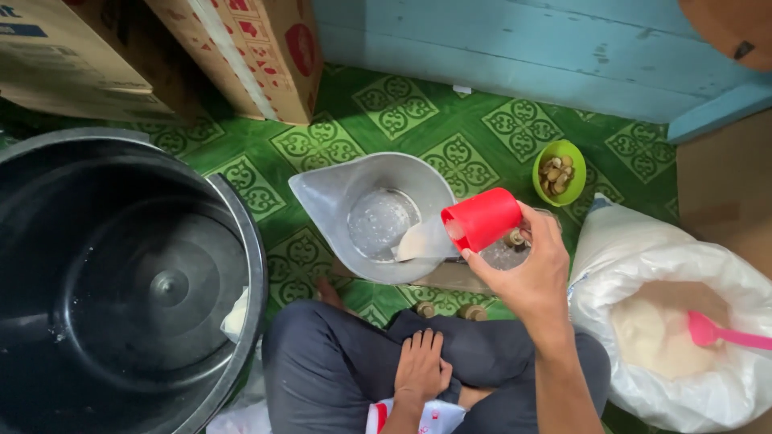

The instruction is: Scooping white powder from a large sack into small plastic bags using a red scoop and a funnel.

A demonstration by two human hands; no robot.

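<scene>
Two hands show below the metal scale pan [338, 193], which sits on the green patterned floor [450, 137]. The right hand [527, 269] reaches up from the lower right with the forearm rising steeply and the wrist bent inward, fingers wrapped round a red cup [482, 219]. That cup is tipped on its side, mouth turned toward the pan's right rim, and a stream of white grain [422, 241] slides from it into the pan's hollow, where a small heap already lies. The left hand [420, 366] rests flat, palm down, on the person's dark-trousered knee just below the pan, fingers loose and spread, gripping nothing.

Right of the pan stands an open white sack [643, 265] full of the same pale grain, with a pink scoop [716, 331] lying in it. Above and to the pan's right sits a small green bowl [553, 153] holding brownish round pieces. A large black bin [129, 273] fills the space left of the pan. Cardboard boxes [265, 48] lean behind it to the upper left, and a blue wooden wall [523, 48] runs along the back.
</scene>
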